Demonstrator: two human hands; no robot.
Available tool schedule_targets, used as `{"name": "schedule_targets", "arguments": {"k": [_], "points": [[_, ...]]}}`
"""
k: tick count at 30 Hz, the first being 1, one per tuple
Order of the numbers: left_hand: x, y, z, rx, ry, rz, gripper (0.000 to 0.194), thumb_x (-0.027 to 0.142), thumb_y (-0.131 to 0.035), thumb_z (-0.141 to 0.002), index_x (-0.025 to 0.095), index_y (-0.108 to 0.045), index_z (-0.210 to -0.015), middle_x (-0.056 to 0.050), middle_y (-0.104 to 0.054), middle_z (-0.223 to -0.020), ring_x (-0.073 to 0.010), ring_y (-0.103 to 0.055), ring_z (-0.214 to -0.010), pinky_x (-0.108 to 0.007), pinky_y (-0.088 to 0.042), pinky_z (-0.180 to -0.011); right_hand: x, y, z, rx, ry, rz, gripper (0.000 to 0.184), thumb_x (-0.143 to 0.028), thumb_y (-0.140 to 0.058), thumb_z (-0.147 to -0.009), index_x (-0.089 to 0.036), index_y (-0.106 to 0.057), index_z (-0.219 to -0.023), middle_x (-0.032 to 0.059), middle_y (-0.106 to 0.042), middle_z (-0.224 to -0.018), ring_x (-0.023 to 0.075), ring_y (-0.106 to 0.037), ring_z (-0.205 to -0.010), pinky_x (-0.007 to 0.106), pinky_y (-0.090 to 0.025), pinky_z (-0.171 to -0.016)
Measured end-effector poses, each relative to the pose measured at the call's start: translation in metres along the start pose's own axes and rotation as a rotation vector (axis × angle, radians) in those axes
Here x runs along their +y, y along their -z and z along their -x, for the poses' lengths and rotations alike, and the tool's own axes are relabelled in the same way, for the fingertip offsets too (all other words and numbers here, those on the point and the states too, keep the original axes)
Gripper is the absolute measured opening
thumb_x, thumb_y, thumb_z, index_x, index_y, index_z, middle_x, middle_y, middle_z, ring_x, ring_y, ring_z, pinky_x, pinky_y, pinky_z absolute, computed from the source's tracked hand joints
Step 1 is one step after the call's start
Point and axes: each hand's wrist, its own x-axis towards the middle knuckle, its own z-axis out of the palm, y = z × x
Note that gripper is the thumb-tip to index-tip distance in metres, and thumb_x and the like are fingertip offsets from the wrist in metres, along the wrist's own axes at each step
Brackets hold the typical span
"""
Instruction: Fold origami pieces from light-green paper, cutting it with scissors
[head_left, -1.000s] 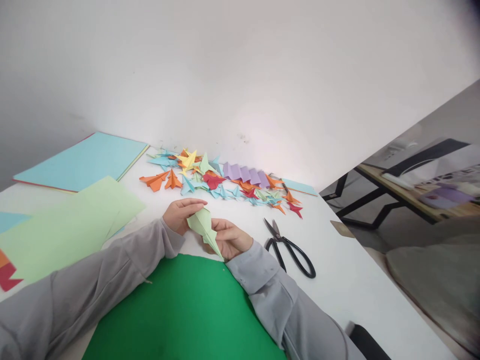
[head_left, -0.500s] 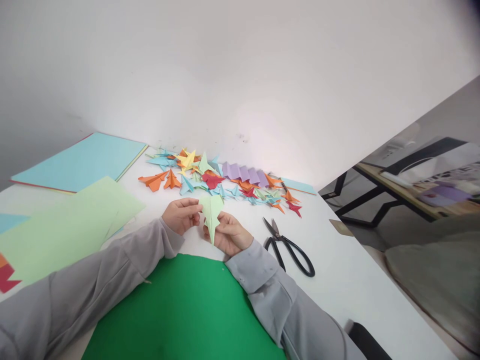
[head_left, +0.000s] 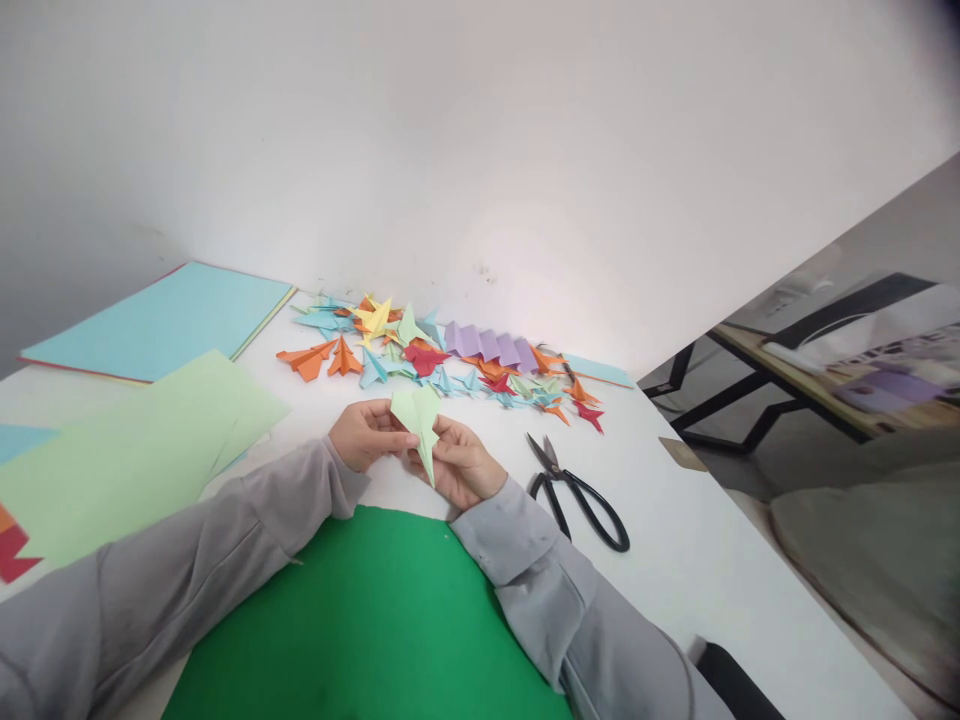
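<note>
A folded pale green paper plane (head_left: 417, 418) is held between my two hands, its narrow point turned down toward me. My left hand (head_left: 367, 435) pinches its left edge, thumb lying on the near face. On the other side my right hand (head_left: 466, 462) grips the right edge, with some fingers hidden behind the paper. Beyond the hands, many small folded paper planes lie in a heap along the wall, among them a red one (head_left: 425, 360), an orange one (head_left: 344, 358) and a yellow one (head_left: 377, 317).
Black-handled scissors (head_left: 577, 490) lie right of my hands. A green sheet (head_left: 375, 610) is in front of me. Light green sheets (head_left: 142, 450) and a blue paper stack (head_left: 165, 320) lie left. Pleated purple paper (head_left: 491, 345) rests by the wall. A black object (head_left: 731, 680) is near right.
The paper plane has tilted, its wide end shifting a little left. My left thumb has moved onto its face and the left hand has come slightly closer to the right one.
</note>
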Motion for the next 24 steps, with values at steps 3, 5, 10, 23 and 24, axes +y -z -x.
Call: {"name": "schedule_targets", "arguments": {"k": [3,5,10,23,24], "points": [[-0.0022,0.0018,-0.0009,0.008,-0.001,0.011,0.034,0.013,-0.081,-0.039,0.008,-0.064,-0.068,-0.002,-0.063,-0.055,-0.0112,-0.055,-0.050,-0.022,-0.042,-0.047,0.0028,0.0031,-0.0005,0.013,0.016,0.040,0.031,-0.020,-0.075,-0.054,-0.017,-0.052,-0.075,-0.0021,-0.059,-0.063,0.0129,-0.057,-0.062,0.027,-0.045,-0.058],[-0.0023,0.0013,-0.0008,0.023,0.008,0.034,0.036,0.011,-0.081,-0.035,0.008,-0.063,-0.066,-0.002,-0.063,-0.054,-0.0121,-0.057,-0.051,-0.024,-0.045,-0.050,0.0041,0.0046,-0.0006,0.020,0.027,0.054,0.028,-0.019,-0.074,-0.055,-0.017,-0.052,-0.073,-0.0021,-0.060,-0.063,0.0136,-0.059,-0.065,0.027,-0.046,-0.059],[0.0023,-0.0032,0.0014,0.080,0.022,0.058,0.035,0.008,-0.081,-0.030,0.009,-0.062,-0.059,0.001,-0.059,-0.046,-0.0102,-0.054,-0.045,-0.023,-0.044,-0.046,0.0038,0.0043,-0.0010,0.062,0.031,0.047,0.025,-0.017,-0.072,-0.057,-0.017,-0.052,-0.073,-0.0017,-0.061,-0.062,0.0155,-0.061,-0.066,0.030,-0.049,-0.061],[0.0014,-0.0071,0.0018,0.111,0.009,-0.034,0.038,0.022,-0.082,-0.037,0.010,-0.058,-0.063,0.002,-0.057,-0.044,-0.0083,-0.051,-0.038,-0.020,-0.042,-0.038,0.0027,0.0061,-0.0025,0.099,0.142,0.115,0.029,-0.016,-0.073,-0.055,-0.017,-0.059,-0.081,0.0013,-0.065,-0.068,0.0189,-0.063,-0.072,0.037,-0.051,-0.068],[0.0014,-0.0071,0.0019,0.094,0.015,-0.034,0.038,0.027,-0.082,-0.040,0.010,-0.057,-0.062,0.001,-0.057,-0.043,-0.0088,-0.051,-0.038,-0.020,-0.042,-0.038,0.0027,0.0066,-0.0030,0.117,0.156,0.109,0.028,-0.016,-0.073,-0.055,-0.017,-0.059,-0.080,0.0011,-0.065,-0.067,0.0179,-0.062,-0.070,0.035,-0.051,-0.067]]}}
